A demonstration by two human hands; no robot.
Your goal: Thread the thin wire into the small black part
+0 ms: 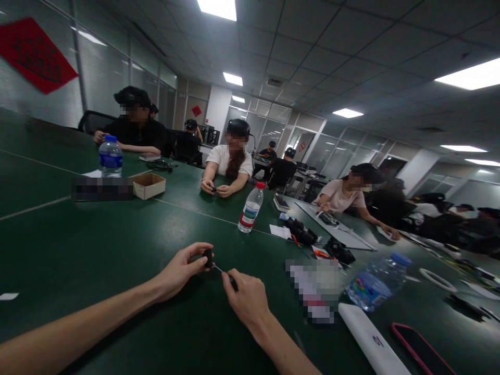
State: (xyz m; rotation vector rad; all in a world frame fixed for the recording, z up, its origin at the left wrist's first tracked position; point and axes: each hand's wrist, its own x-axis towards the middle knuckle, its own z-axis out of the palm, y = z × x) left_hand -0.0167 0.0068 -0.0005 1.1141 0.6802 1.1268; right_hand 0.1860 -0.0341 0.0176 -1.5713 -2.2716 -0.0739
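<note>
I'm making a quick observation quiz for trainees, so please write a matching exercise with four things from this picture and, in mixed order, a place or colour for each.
Things:
1. small black piece
2. thin-shafted tool
3. open box
4. table

Places and colours:
A. dark green
B. held in the right hand
C. pale brown
D. held in the fingers of the left hand

Pairs: 1-D, 2-B, 3-C, 4-A
</note>
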